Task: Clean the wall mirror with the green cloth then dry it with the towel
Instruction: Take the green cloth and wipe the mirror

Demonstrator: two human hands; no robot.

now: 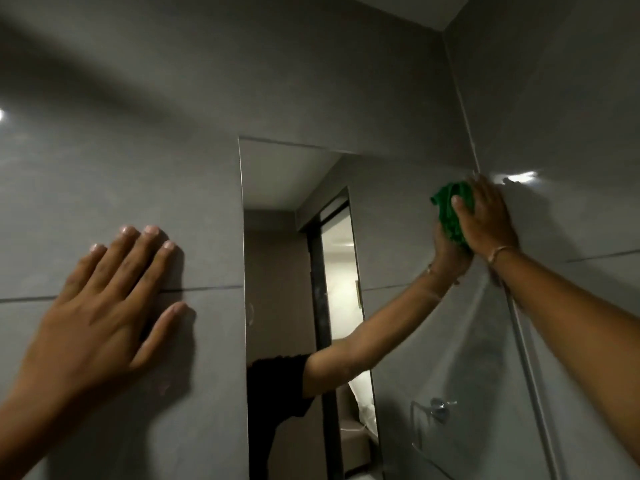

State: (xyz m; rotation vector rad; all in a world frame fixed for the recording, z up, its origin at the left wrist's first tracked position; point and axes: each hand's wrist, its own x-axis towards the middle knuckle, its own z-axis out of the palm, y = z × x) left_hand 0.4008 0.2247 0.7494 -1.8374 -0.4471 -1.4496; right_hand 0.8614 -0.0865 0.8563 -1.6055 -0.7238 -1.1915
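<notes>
The frameless wall mirror (408, 327) covers the wall from the middle of the view to the right corner. My right hand (488, 220) presses a bunched green cloth (450, 209) against the mirror's upper right corner. The glass reflects that arm and the cloth. My left hand (110, 299) lies flat on the grey tiled wall left of the mirror, fingers spread, holding nothing. No towel is in view.
Grey tiled walls (138, 168) meet at a corner on the right. The mirror reflects a doorway, a lit room beyond and a chrome towel ring (440, 408). A thin bracelet circles my right wrist (498, 252).
</notes>
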